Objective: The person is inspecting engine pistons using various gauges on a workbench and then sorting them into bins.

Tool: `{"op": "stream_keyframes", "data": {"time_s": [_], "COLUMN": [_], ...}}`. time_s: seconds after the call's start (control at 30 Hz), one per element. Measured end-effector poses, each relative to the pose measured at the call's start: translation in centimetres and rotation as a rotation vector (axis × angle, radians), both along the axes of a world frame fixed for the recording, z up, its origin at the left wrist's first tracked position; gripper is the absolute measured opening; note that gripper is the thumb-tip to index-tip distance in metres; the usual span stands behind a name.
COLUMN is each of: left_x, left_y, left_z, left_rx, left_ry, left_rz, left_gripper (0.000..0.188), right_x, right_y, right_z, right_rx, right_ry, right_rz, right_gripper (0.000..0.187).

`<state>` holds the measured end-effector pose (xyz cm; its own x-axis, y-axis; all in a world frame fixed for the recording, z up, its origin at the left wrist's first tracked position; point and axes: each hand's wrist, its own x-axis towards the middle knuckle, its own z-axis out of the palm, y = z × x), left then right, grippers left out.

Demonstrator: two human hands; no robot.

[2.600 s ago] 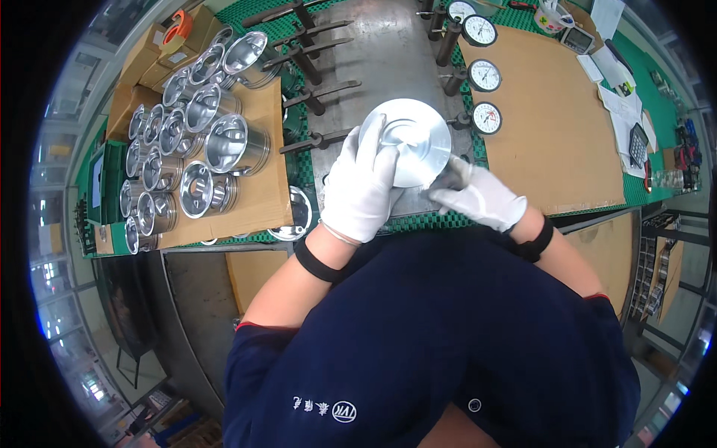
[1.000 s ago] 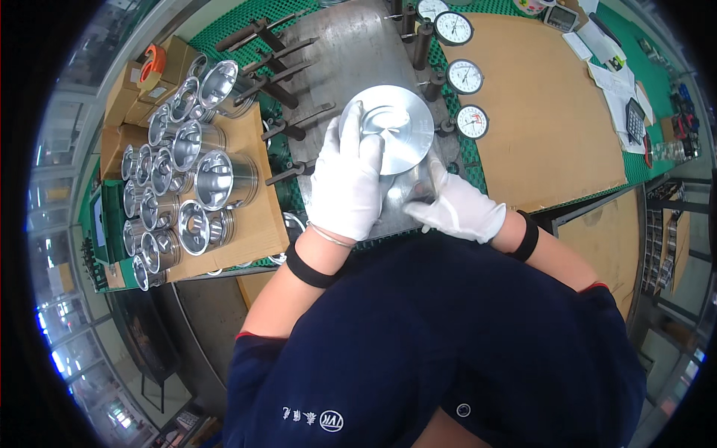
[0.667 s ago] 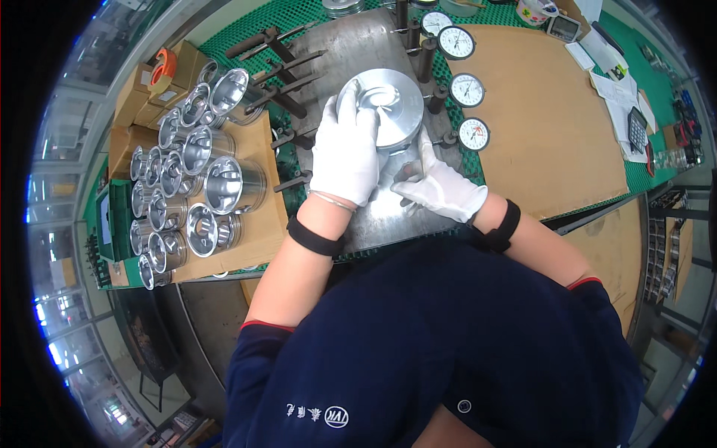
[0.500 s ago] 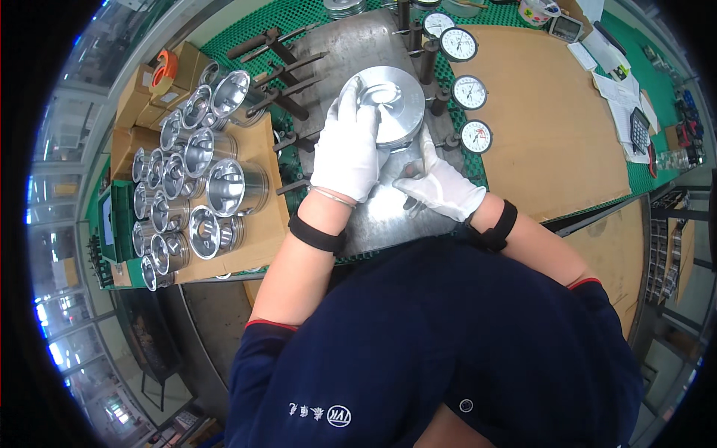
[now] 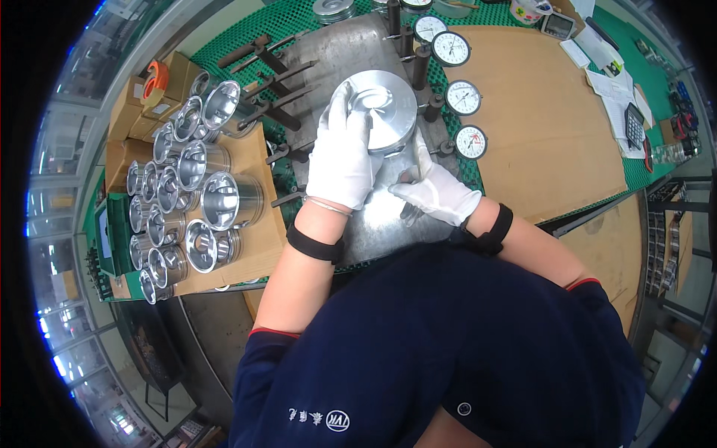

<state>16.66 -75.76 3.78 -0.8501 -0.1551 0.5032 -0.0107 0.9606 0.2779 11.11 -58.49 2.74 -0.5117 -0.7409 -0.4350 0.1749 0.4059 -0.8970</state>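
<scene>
A round silver piston (image 5: 392, 112) stands crown up on a grey metal plate (image 5: 358, 52). My left hand (image 5: 342, 160), in a white glove, grips it from the left, its fingers over the rim and crown. At the near right, my gloved right hand (image 5: 442, 193) reaches low against the piston's side, thumb raised along it and fingers bent below. Exactly how the right fingertips meet the piston is hidden. Several dial gauges, among them one dial gauge (image 5: 463, 98), stand right of the plate. Dark metal posts with rods (image 5: 278, 107) line its left side.
Several pistons (image 5: 231, 200) stand on cardboard at the left, beside boxes with an orange tape roll (image 5: 155, 81). A brown cardboard sheet (image 5: 538, 127) covers the bench at right. Beyond it lie papers (image 5: 609, 93) and a calculator (image 5: 634, 125). More round metal parts (image 5: 334, 9) sit at the far edge.
The whole view has shifted slightly, with the bench a little further left and lower. Both hands keep nearly the same hold on the piston, which stays in place on the plate.
</scene>
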Motion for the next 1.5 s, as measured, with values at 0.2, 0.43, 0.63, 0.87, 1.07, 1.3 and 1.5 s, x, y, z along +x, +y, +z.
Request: {"op": "stream_keyframes", "data": {"time_s": [0.2,0.43,0.63,0.87,1.07,1.3,1.5], "left_x": [-0.1,0.1,-2.4,-3.8,-4.6,-4.6,-4.6], "left_y": [0.3,-0.1,-1.0,-2.6,-2.5,-2.9,-2.7], "left_z": [0.3,1.9,2.3,2.0,2.1,1.8,2.1], "left_rx": [0.030,-0.340,-0.339,-0.329,-0.307,-0.303,-0.293], "left_ry": [-0.008,-0.089,-0.219,-0.200,-0.163,-0.168,-0.169], "left_rz": [0.019,0.058,0.155,0.149,0.126,0.135,0.140], "left_gripper": [0.040,0.044,0.032,0.035,0.034,0.032,0.030], "right_x": [-0.2,-0.5,-4.2,-4.0,-5.2,-4.0,-4.4], "right_y": [-0.1,0.1,-2.3,-4.5,-5.4,-5.3,-5.5], "right_z": [-0.5,2.2,2.3,3.7,-1.7,3.4,2.9], "right_rx": [-0.058,0.011,-0.273,-0.251,-0.367,-0.329,-0.327], "right_ry": [-0.018,0.333,0.114,-0.210,0.018,-0.322,-0.323], "right_rz": [-0.006,0.123,0.070,-0.102,-0.173,-0.213,-0.216], "right_gripper": [0.115,0.108,0.110,0.119,0.117,0.121,0.122]}}
